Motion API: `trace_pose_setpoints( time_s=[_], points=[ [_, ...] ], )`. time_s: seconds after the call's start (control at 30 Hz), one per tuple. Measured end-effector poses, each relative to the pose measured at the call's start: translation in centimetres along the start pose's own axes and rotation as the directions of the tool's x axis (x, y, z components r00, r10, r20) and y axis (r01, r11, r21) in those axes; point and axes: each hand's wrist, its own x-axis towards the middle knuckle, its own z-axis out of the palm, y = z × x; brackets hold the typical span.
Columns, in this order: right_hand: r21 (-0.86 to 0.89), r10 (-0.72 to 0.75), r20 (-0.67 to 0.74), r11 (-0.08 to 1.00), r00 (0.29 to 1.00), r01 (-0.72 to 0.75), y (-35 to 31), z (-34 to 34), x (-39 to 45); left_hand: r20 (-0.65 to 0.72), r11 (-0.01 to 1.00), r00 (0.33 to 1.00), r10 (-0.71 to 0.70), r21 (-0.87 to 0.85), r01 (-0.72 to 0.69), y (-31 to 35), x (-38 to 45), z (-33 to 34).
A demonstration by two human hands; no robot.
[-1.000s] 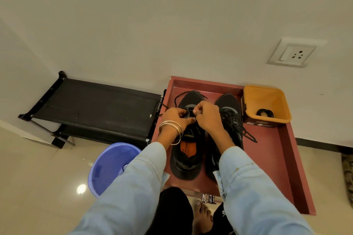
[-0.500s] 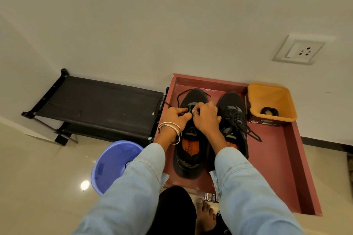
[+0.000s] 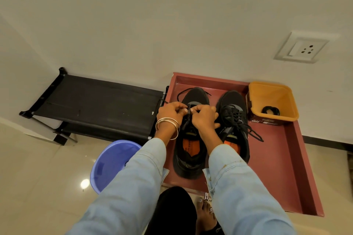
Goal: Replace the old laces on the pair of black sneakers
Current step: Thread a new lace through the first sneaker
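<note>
Room: a pale wall (image 3: 172,15) with a white socket plate (image 3: 300,47) meets a glossy cream tile floor (image 3: 34,177).
Rack: a low black fabric rack (image 3: 95,107) stands against the wall, left of the tray.
Tray: a shallow red tray (image 3: 277,158) lies on the floor and carries both sneakers and the tub.
Bucket: a blue bucket (image 3: 112,164) sits on the floor just beside the tray's left edge.
Tub: a yellow tub (image 3: 271,99) in the tray's far right corner holds a coiled black lace (image 3: 270,110).
Left sneaker: the left sneaker (image 3: 191,150) is black with an orange insole, toe toward the wall, a loose lace end (image 3: 183,91) curling over its toe.
Right sneaker: the right sneaker (image 3: 234,120) lies just beside it, laced, with ends trailing onto the tray.
Hands: the left hand (image 3: 172,110), bangles at the wrist, and the right hand (image 3: 204,116) meet over the left sneaker's front eyelets, fingers curled, each pinching the lace.
</note>
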Motion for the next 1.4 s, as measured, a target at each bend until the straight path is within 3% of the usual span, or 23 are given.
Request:
trace_pose_setpoints(
  time_s=[0.2, 0.33, 0.37, 0.43, 0.5, 0.6, 0.77, 0.8, 0.83, 0.87, 0.9, 0.97, 1.03, 1.1, 1.17, 1.27, 1.4],
  points=[
    [0.143, -0.11, -0.082, 0.982, 0.991, 0.121, 1.3, -0.7, -0.9, -0.05, 0.986, 0.999, 0.0, 0.166, 0.009, 0.4, 0.7, 0.7],
    [0.022, -0.247, -0.12, 0.968, 0.962, 0.251, 3.0, -1.0, -2.7, -0.046, 0.979, 0.999, -0.003, 0.205, 0.012, 0.1, 1.1, 0.4],
    [-0.025, -0.262, -0.103, 0.965, 0.959, 0.261, 3.3, -1.0, -3.1, -0.039, 0.987, 0.999, -0.024, 0.161, 0.03, -0.1, 1.2, 0.3],
    [-0.143, -0.288, -0.072, 0.95, 0.955, 0.276, 3.5, -1.1, -3.5, -0.01, 0.99, 0.993, -0.115, -0.087, 0.114, 0.0, 1.3, 0.0],
    [-0.254, -0.309, -0.048, 0.923, 0.95, 0.288, 3.5, -1.2, -3.7, 0.041, 0.891, 0.973, -0.228, -0.394, 0.225, 0.6, 1.1, -0.5],
    [-0.372, -0.324, -0.044, 0.883, 0.945, 0.286, 3.5, -1.0, -4.2, 0.074, 0.694, 0.958, -0.279, -0.674, 0.254, 2.4, 1.1, -2.2],
    [-0.47, -0.319, -0.075, 0.847, 0.945, 0.249, 3.7, 0.0, -5.2, 0.018, 0.182, 0.987, -0.161, -0.982, 0.048, 7.8, 1.2, -9.0],
    [-0.511, -0.313, -0.058, 0.825, 0.948, 0.241, 3.8, 0.2, -5.3, -0.027, 0.133, 0.993, -0.119, -0.991, -0.01, 8.7, 1.0, -10.3],
    [-0.549, -0.303, -0.024, 0.8, 0.953, 0.241, 3.7, 0.4, -5.2, -0.077, 0.151, 0.994, -0.082, -0.986, -0.064, 9.5, 0.8, -11.2],
    [-0.598, -0.329, -0.007, 0.758, 0.944, 0.26, 3.8, 0.6, -5.0, -0.128, 0.24, 0.99, -0.051, -0.964, -0.112, 9.9, 0.6, -11.7],
    [-0.634, -0.342, 0.017, 0.723, 0.94, 0.274, 3.8, 0.6, -5.0, -0.175, 0.403, 0.984, -0.008, -0.902, -0.157, 9.8, 0.5, -11.5],
    [-0.653, -0.343, 0.053, 0.699, 0.938, 0.292, 3.6, 0.5, -4.8, -0.212, 0.787, 0.968, 0.135, -0.571, -0.235, 8.6, 0.4, -9.6],
    [-0.627, -0.315, 0.075, 0.722, 0.946, 0.291, 3.6, 0.4, -4.2, -0.071, 0.966, 0.977, 0.2, -0.155, -0.209, 6.5, 0.2, -6.8],
    [-0.59, -0.291, 0.083, 0.756, 0.953, 0.282, 3.6, 0.2, -3.8, 0.09, 0.983, 0.99, 0.113, 0.133, -0.125, 4.5, -0.3, -4.4],
    [-0.546, -0.288, 0.093, 0.786, 0.953, 0.291, 3.7, 0.2, -3.7, 0.165, 0.954, 0.986, 0.039, 0.287, -0.086, 3.1, -0.7, -2.7],
    [-0.463, -0.277, 0.067, 0.842, 0.958, 0.276, 3.9, 0.0, -3.8, 0.138, 0.942, 0.99, 0.012, 0.331, -0.057, 2.1, -0.5, -1.4],
    [-0.43, -0.269, 0.066, 0.861, 0.961, 0.27, 4.0, 0.2, -3.8, 0.096, 0.967, 0.995, 0.018, 0.252, -0.042, 2.2, 0.3, -1.5]
  ],
)
